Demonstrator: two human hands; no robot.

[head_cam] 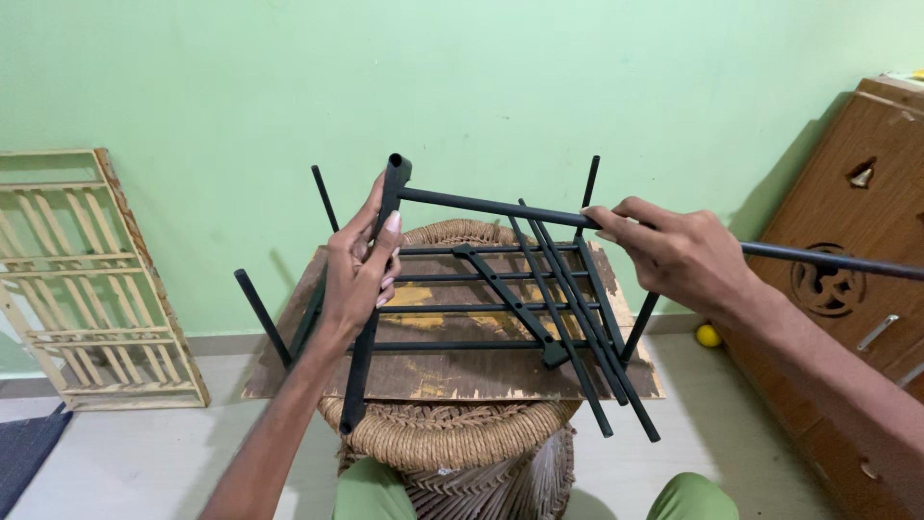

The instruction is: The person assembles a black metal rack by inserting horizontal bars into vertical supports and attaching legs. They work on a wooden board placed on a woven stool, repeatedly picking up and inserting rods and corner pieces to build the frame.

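Head view, one item in hand: a black metal rack frame (481, 289) of thin rods and tubes, held tilted above a worn wooden board (452, 371) that lies across a woven rope stool (452, 438). Left hand (361, 265) — closed around a thick upright tube (371, 299) at the frame's left side, thumb and fingers wrapped. Right hand (679, 255) — fingers curled over a long cross rod (597, 223) that runs from the tube's top end out past the right edge of the view. Loose-looking black rods (587, 327) lie slanted across the frame's rungs; whether they are fixed cannot be told. Surroundings: pale green wall (481, 77), a cream wooden lattice panel (87, 279) leaning at left, a brown carved cabinet (847, 241) at right, a small yellow ball (708, 335) on the floor. Risk, as judged: the slanted rods could slide off if the frame tips further — and the long rod's far end could strike the cabinet.
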